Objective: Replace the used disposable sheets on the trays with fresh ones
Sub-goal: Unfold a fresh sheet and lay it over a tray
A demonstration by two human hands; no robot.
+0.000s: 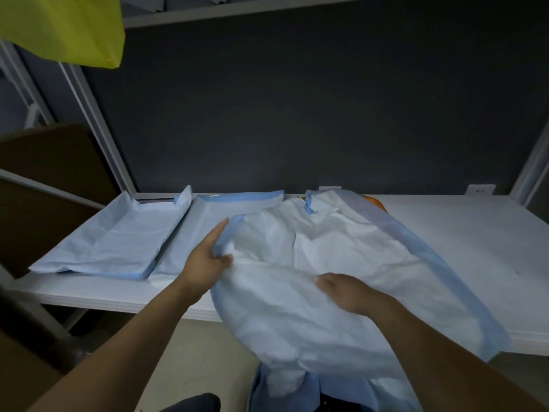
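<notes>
Head view, left to right. Yellow bag hangs at upper left, above a cardboard box beside the shelf. Left tray holds a flat sheet folded up its walls. Middle tray, just beside it, is lined likewise. Left hand pinches the left edge of the crumpled sheet. Right hand, apart from it, grips a fold with its fingers buried. This sheet overhangs the shelf's front edge and covers an orange tray. White shelf surface shows to its right.
</notes>
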